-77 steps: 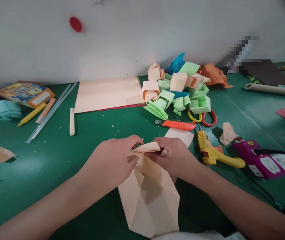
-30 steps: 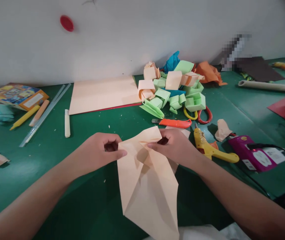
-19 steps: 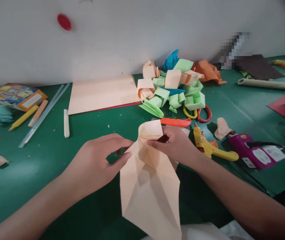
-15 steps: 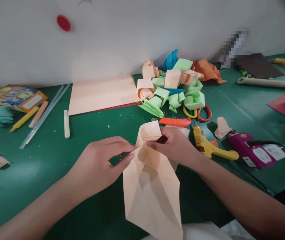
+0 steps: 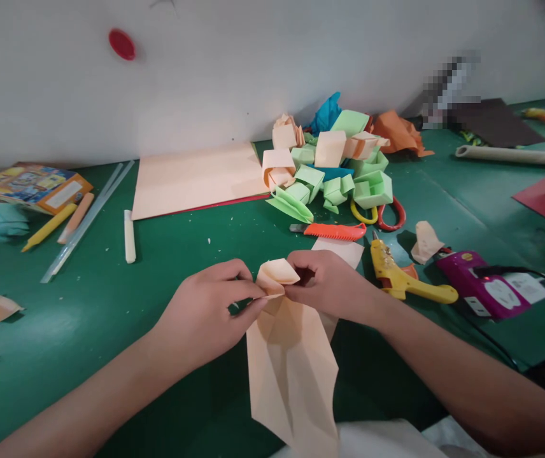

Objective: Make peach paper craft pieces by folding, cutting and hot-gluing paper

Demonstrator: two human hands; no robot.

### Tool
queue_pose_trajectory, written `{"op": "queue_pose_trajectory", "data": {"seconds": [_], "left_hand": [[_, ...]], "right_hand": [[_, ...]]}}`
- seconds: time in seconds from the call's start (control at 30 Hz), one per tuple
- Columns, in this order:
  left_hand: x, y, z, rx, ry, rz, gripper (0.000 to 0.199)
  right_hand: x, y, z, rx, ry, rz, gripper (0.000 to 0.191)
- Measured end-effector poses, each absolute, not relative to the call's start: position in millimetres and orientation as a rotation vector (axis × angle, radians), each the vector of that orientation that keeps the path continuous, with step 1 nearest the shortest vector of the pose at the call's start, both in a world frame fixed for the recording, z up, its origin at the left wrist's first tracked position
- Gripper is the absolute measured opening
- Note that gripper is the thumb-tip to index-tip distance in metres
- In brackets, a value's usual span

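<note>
A long sheet of folded peach paper (image 5: 291,369) hangs from my two hands, its lower end reaching down towards my lap. The upper end is bent over into a small boxy fold. My left hand (image 5: 215,305) pinches the left edge of that fold between thumb and fingertips. On the other side, my right hand (image 5: 330,283) grips the fold, its fingertips partly hidden behind the paper. Just beyond my hands lies an orange box cutter (image 5: 334,231) with some blade showing. A flat piece of peach paper (image 5: 342,250) lies partly under my right hand.
Folded paper pieces (image 5: 330,159) are heaped by the wall, with scissors handles (image 5: 391,214) poking out. Right of my hands are a yellow glue gun (image 5: 406,280) and a purple power strip (image 5: 487,286) with cords. Peach sheets (image 5: 196,178), glue sticks (image 5: 88,222) and crayons (image 5: 50,227) lie left.
The folded top of the paper has come down and tilted towards me. My hands have drawn closer together on it, and the hanging part looks narrower, with a deeper crease.
</note>
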State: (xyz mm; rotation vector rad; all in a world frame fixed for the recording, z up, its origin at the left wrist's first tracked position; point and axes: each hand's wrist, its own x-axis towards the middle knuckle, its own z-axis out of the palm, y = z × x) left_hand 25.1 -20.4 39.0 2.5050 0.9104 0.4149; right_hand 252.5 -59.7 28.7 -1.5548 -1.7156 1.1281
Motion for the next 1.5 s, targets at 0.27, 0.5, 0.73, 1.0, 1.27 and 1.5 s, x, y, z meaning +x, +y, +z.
{"op": "queue_pose_trajectory", "data": {"seconds": [0.27,0.5,0.73,1.0,1.27,1.5], "left_hand": [[36.7,-20.3,45.0,2.318,1.23,0.394,0.025],[48.0,-22.0,46.7,2.198,1.274,0.287,0.032],[48.3,-20.1,42.4,2.147,1.202,0.266,0.018],[47.1,-21.0,48.1,2.248,1.196,0.12,0.021],[44.2,-28.4,46.2,2.384,1.225,0.242,0.02],[46.6,-25.3,52.3,2.357,1.262,-0.014,0.014]], "right_hand": [[256.1,-61.0,41.2,-1.463,-1.738,1.317,0.015],[255.0,-61.2,38.6,-1.464,-1.741,1.286,0.013],[246.4,-63.0,27.3,-1.5,-1.741,1.152,0.008],[243.7,-65.5,25.0,-1.56,-1.767,1.139,0.008],[242.7,-68.1,34.4,-1.686,-2.023,0.913,0.013],[241.4,-70.9,36.6,-1.773,-2.228,0.734,0.018]]}}
